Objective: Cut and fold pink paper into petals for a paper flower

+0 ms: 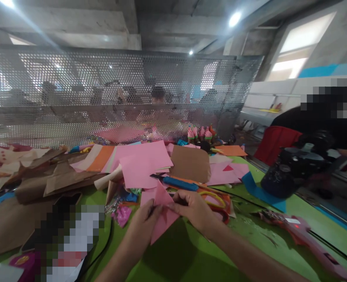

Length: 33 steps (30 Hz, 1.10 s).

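A folded piece of pink paper (164, 221) is held up over the green table in the middle of the head view. Its upper part rises to a point between my hands. My left hand (144, 219) pinches its left side between thumb and fingers. From the right, my right hand (192, 207) grips the other side, thumb and forefinger pressed on the paper. Just beyond my hands lies a blue utility knife (180, 183), and scissors with yellow handles (213, 199) rest close to my right hand.
Pink sheets (144, 164) and brown cardboard (190, 163) pile up behind my hands. A pink glue gun (305, 231) with a cord lies at right, below a dark jar (279, 180). Brown paper (11, 223) covers the left side. A perforated metal screen (117, 98) stands behind; a person sits at right.
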Each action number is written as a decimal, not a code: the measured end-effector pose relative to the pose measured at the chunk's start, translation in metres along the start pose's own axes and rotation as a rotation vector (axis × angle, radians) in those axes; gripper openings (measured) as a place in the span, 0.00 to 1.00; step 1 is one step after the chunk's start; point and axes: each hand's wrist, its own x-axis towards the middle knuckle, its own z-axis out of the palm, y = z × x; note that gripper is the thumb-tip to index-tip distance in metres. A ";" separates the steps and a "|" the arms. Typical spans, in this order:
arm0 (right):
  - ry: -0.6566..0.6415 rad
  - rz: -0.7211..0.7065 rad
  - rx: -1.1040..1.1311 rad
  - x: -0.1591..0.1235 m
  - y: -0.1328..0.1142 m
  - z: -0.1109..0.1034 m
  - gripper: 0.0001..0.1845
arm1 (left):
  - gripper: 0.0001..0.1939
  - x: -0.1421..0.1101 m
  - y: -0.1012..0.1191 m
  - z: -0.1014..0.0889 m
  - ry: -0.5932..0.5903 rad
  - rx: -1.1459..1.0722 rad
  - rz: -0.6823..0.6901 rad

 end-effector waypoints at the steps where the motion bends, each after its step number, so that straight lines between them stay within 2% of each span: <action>1: 0.037 -0.005 -0.002 0.000 0.000 0.000 0.11 | 0.09 0.000 0.000 0.001 -0.008 -0.038 0.003; 4: 0.105 -0.022 0.045 0.001 -0.002 -0.001 0.12 | 0.10 -0.001 -0.002 0.002 -0.057 -0.113 -0.015; 10: -0.014 0.034 0.303 0.001 0.002 0.002 0.12 | 0.12 0.002 -0.004 0.002 -0.087 -0.224 -0.103; 16: 0.120 0.090 0.362 0.005 0.001 -0.002 0.14 | 0.13 0.008 -0.006 -0.004 -0.108 -0.190 -0.099; 18: 0.104 0.102 0.379 0.005 -0.004 -0.005 0.15 | 0.14 0.009 -0.006 -0.008 -0.070 -0.194 -0.088; 22: -0.018 0.115 0.423 0.003 -0.009 -0.006 0.16 | 0.15 0.008 0.002 -0.018 0.118 -0.267 -0.044; 24: -0.051 0.110 0.438 0.002 -0.010 -0.004 0.15 | 0.14 0.005 0.007 -0.020 0.174 -0.325 -0.011; 28: -0.022 0.129 0.522 0.001 -0.010 -0.002 0.17 | 0.12 0.001 0.015 -0.019 0.181 -0.368 -0.008; 33: -0.047 0.123 0.534 0.000 -0.008 0.000 0.14 | 0.13 0.002 0.010 -0.019 0.216 -0.349 -0.008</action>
